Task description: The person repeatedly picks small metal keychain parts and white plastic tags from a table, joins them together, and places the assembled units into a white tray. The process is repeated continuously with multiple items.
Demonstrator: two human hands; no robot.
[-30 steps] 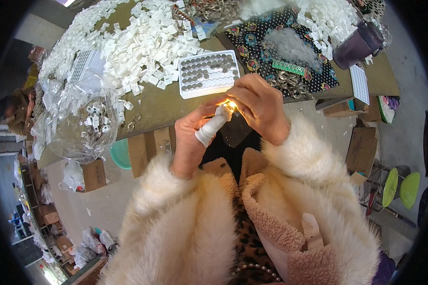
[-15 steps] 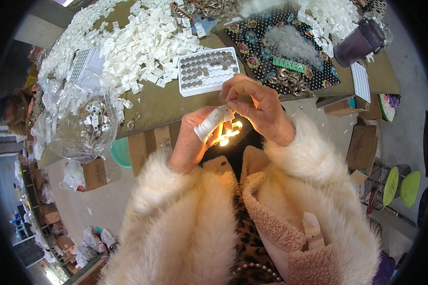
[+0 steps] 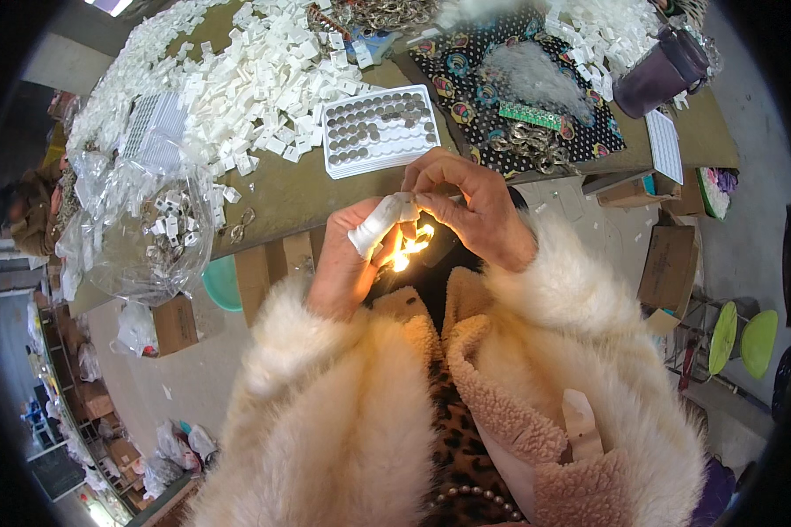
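I find both hands raised together just on the near side of the tray (image 3: 380, 130), a white compartmented tray of round dark pieces lying on the table (image 3: 299, 198). The left hand (image 3: 347, 263) has a white-wrapped finger (image 3: 376, 230) pointing up and to the right, its tip meeting the right hand (image 3: 470, 206). The right hand's fingers (image 3: 448, 176) are curled down and pinched on a small white piece (image 3: 407, 208), which sits between the two hands, directly at the wrapped fingertip. The left hand's remaining fingers are curled in under it; whether they clasp anything I cannot tell. Just below the piece, toward the body, a small light (image 3: 406, 255) glows bright yellow (its source is hidden by glare and I cannot identify it). The piece is too small for me to judge a long axis; the controlling relation is that it lies at the contact point of both hands, the right gripping from above and the left supporting from below-left, so neither hand is meaningfully nearer. A heap of white pieces (image 3: 237, 79) lies left of the tray, a clear bag (image 3: 149, 237) further left.
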